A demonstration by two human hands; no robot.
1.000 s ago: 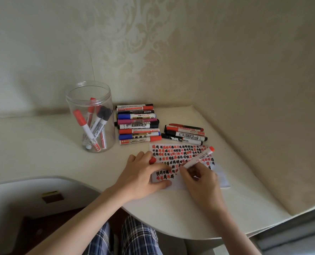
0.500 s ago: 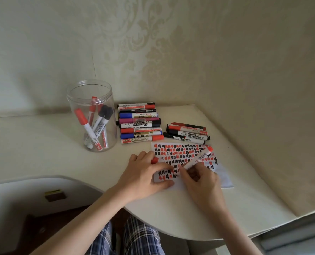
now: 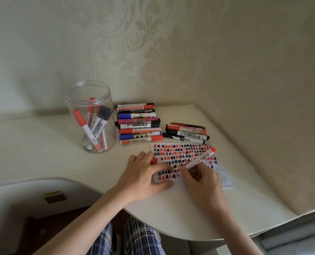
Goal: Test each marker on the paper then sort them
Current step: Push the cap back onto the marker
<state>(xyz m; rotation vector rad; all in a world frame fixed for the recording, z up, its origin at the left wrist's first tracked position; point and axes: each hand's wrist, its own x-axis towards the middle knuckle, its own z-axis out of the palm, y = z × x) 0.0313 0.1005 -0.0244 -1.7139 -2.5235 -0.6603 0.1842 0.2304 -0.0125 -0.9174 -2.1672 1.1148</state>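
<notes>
The right hand (image 3: 203,183) has its fingers curled tight around a red marker (image 3: 199,160), with the tip down on the paper (image 3: 182,162) and the red end pointing up and to the right. The left hand (image 3: 143,173) lies on the left part of the paper, the thumb and fingers spread and rather flat on the sheet, and a red cap (image 3: 154,161) is pinched between the fingers. The paper lies on the table (image 3: 42,144) and is covered with rows of red and black marks. Behind it are two groups of markers lying flat: a long row (image 3: 138,124) and a shorter group (image 3: 187,133) to the right. At the left stands a clear jar (image 3: 90,116) with several markers leaning inside.
</notes>
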